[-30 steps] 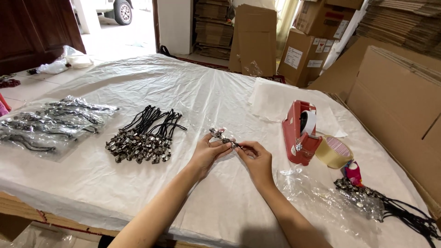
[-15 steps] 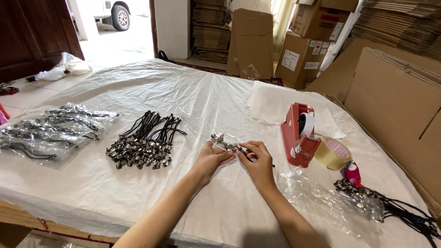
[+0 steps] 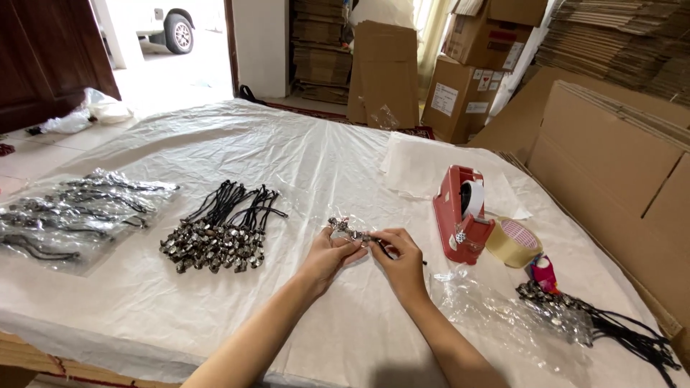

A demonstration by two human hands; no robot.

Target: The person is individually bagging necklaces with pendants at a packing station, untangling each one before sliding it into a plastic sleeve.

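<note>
My left hand [image 3: 327, 259] and my right hand [image 3: 402, 262] meet at the middle of the table and together hold a small metal charm on a black cord inside a clear plastic sleeve [image 3: 352, 231]. The fingers of both hands pinch the sleeve, which sticks out to the upper left of my left hand. A loose pile of the same black-corded metal charms [image 3: 219, 230] lies to the left of my hands. Several bagged charms [image 3: 72, 215] lie at the far left.
A red tape dispenser [image 3: 463, 215] and a tan tape roll [image 3: 512, 243] stand right of my hands. Clear bags [image 3: 496, 309] and more corded charms [image 3: 596, 320] lie at the right. White plastic sheeting [image 3: 237, 151] covers the table. Cardboard boxes [image 3: 618, 144] crowd the right and back.
Both hands stayed together on the sleeved charm, with only slight shifts of the fingers. The camera view drifted a little.
</note>
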